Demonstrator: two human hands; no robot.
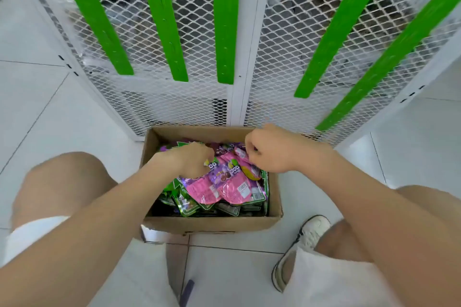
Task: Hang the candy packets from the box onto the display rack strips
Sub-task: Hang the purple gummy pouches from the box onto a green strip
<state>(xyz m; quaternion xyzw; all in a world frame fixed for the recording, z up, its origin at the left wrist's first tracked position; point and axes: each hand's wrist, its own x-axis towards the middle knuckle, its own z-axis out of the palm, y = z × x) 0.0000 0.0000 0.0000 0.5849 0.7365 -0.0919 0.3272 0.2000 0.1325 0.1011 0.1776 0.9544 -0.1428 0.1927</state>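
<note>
**Both hands in the box, strips bare**

The box (pixel 212 224) sits on the floor against the mesh rack (pixel 174 107), full of packets (pixel 222 188). The left hand (pixel 192 159) and right hand (pixel 272 153) are close together, each curled onto the top edge of a pink-and-purple bunch, whose long axis trails back toward the person. The green strips (pixel 224 20) hang above and beyond the box; the middle one looks nearest, and the right hand is closer to the rack. Print is blurred — perhaps "QQ" — with white barcode panels on the backs.
</note>
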